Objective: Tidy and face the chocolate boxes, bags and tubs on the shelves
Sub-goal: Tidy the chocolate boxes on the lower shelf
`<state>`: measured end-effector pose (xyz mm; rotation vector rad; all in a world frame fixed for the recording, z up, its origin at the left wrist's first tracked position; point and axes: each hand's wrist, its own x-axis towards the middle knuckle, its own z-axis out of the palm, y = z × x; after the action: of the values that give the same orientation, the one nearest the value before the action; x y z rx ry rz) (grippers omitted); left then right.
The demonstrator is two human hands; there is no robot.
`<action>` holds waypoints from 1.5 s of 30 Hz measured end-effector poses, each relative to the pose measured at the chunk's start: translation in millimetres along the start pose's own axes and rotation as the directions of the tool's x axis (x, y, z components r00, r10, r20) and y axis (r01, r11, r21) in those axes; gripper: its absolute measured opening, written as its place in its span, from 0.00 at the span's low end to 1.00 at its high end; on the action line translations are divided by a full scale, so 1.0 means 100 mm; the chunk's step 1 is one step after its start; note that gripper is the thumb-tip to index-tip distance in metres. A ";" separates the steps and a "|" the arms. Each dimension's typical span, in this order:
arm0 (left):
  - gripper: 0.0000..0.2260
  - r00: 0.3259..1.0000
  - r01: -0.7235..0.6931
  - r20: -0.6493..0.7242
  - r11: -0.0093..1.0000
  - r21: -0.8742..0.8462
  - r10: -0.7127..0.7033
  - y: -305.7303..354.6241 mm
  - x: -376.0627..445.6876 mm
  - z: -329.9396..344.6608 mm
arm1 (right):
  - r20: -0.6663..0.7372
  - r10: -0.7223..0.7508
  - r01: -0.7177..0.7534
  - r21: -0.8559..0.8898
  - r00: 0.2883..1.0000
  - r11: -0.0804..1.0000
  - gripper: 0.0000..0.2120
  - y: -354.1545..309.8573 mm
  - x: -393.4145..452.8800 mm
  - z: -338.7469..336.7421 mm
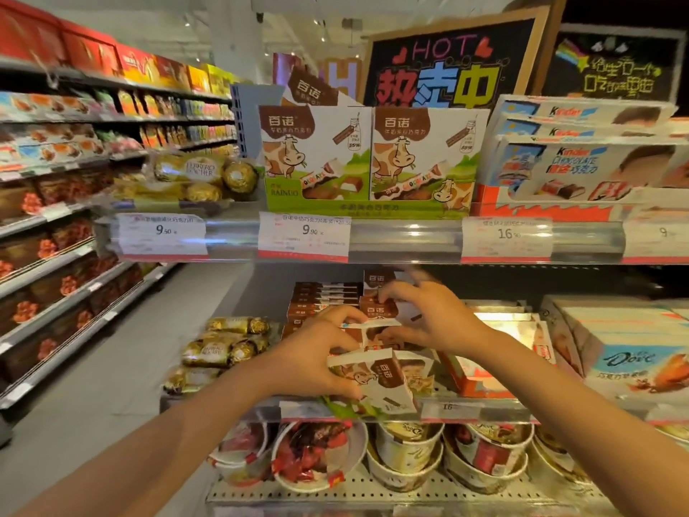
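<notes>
Head view, both hands (373,341) gripping cow-print chocolate boxes (376,378) (middle shelf)

Two bare forearms in shot, no sleeves visible. Left hand (317,348) bare, ungloved. Right hand (428,315) likewise; no rings, no watch.

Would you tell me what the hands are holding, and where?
Left hand grips the white-and-brown cow-print chocolate box at its left end; right hand pinches another's edge.

Dim aisle, glare on shelf rail (406,236), blurred, warped edges.
</notes>
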<state>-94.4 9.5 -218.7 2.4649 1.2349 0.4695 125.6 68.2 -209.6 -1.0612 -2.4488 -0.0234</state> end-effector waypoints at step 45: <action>0.10 0.939 0.063 -0.258 0.854 -0.516 -0.226 0.00 0.15 -0.07 | -0.131 0.754 -0.143 0.947 0.644 0.287 0.06 0.46 -0.38 -0.58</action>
<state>-88.5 22.9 -210.5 1.8850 1.2109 1.0262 203.6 62.9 -182.2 -0.9873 -1.1035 0.9343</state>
